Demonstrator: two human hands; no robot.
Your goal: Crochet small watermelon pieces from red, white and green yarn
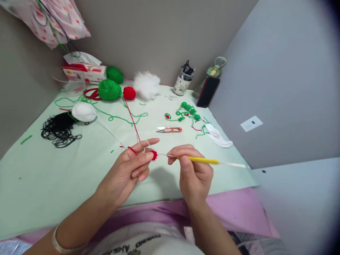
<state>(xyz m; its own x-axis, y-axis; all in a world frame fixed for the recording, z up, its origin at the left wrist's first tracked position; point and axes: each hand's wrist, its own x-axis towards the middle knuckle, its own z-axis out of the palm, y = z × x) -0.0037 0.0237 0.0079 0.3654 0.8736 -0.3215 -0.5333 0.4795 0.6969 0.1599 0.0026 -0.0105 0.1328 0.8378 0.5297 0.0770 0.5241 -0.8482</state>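
Note:
My left hand [135, 161] pinches a small red crochet piece [154, 155] with a pale edge between thumb and fingers. White yarn [110, 130] and red yarn [132, 118] run from the table up to its fingers. In my right hand [195, 173] is a crochet hook with a yellow handle [203, 160], held like a pen. The hook's thin metal tip points left and meets the edge of the red piece; whether it passes through a stitch I cannot tell. Beyond my hands lie orange-handled thread snips [170, 130].
Green yarn balls [109, 90], a red ball [129, 93], a white ball [84, 112] and black yarn [57, 131] lie left. White stuffing [147, 85], a pen jar [183, 82], a phone [208, 92] and a bottle [214, 71] stand behind. Small green crochet pieces [188, 108] lie right.

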